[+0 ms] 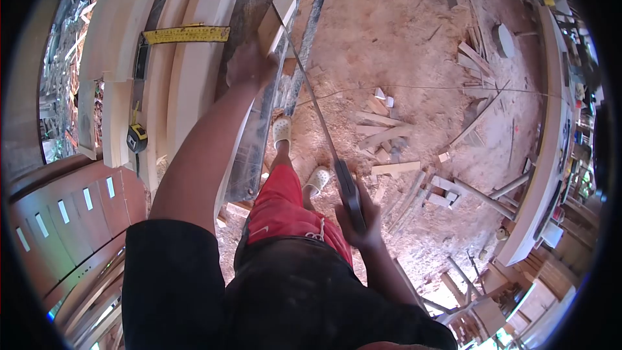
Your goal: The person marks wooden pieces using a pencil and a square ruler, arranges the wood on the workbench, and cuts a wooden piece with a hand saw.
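My right hand (357, 216) is wrapped round the dark handle of a handsaw (316, 107). Its long thin blade slants up and left, and the far end crosses a short pale board (277, 19) at the edge of the workbench (249, 155). Close to the blade, my left hand (251, 68) grips the near part of that board, its fingers bent and a little blurred. Whether the teeth have cut into the wood, I cannot tell. Left of this hand, long planks (194, 71) lie on the bench, with a yellow folding ruler (186, 34) across them.
A tape measure (137, 137) rests by the planks at left. Wood offcuts (385, 131) and sawdust cover the floor on the right, near my feet in light clogs (282, 129). A long timber beam (544, 155) runs along the right side. Slatted brown panels (71, 210) stand lower left.
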The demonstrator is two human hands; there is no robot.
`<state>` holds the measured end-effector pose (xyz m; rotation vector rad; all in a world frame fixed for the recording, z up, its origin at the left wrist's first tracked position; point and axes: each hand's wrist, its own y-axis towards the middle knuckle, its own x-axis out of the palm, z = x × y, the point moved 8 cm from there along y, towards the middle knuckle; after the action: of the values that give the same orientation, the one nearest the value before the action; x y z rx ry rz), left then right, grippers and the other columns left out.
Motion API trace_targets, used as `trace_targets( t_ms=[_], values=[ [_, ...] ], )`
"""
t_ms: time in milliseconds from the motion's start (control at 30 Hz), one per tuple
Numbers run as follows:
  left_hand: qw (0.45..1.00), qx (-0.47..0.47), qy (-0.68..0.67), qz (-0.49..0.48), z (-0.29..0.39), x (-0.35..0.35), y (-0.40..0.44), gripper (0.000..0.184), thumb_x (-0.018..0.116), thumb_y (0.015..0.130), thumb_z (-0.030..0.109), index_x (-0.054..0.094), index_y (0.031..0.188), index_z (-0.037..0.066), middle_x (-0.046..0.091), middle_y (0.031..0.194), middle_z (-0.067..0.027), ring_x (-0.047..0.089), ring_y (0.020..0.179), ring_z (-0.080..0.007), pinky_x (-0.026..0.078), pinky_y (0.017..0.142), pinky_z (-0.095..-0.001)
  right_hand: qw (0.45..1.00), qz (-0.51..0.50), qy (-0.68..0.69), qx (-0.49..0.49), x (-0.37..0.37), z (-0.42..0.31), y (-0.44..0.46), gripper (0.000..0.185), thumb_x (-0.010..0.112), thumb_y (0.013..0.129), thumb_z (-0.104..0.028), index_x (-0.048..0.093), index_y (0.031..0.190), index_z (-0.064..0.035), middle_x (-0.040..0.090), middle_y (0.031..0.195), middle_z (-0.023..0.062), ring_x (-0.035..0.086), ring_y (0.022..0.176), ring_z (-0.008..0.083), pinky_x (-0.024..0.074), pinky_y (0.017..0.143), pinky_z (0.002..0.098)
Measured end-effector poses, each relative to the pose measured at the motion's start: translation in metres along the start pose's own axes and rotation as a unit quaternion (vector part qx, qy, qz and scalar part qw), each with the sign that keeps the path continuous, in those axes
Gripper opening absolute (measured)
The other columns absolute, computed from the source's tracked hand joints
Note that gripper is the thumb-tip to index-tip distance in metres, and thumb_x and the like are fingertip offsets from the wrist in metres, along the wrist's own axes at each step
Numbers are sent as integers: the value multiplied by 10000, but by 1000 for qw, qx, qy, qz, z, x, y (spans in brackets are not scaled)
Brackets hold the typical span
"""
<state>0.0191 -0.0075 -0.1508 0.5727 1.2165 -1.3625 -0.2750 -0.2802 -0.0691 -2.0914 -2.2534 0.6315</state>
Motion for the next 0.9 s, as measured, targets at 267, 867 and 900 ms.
trace_targets(
  t_ms=[267, 867, 900],
  values=[
    [999, 18, -22, 19, -2, 8, 7, 611, 657, 920, 333, 459, 1453, 112, 705, 1224, -299, 683, 1140, -505, 537, 994, -625, 996, 29, -34, -80, 50, -4, 174, 548, 699, 954, -166, 537, 1459, -29, 758, 998, 210, 782, 861, 372, 604, 748, 423],
    [1000, -3, -29, 3, 3, -6, -1, 592, 682, 921, 287, 468, 1440, 100, 697, 1300, -270, 697, 1187, -450, 540, 1061, -567, 999, 6, -40, -30, 26, -15, 93, 554, 693, 961, -137, 520, 1473, -15, 735, 922, 197, 781, 839, 309, 592, 720, 408],
    [1000, -4, -23, -3, 5, -8, -2, 592, 680, 922, 276, 459, 1442, 98, 699, 1292, -267, 698, 1180, -452, 540, 1061, -568, 998, -8, -16, -56, 13, -10, 54, 580, 707, 943, -108, 510, 1470, 34, 726, 878, 167, 782, 799, 252, 590, 680, 395]
  ],
)
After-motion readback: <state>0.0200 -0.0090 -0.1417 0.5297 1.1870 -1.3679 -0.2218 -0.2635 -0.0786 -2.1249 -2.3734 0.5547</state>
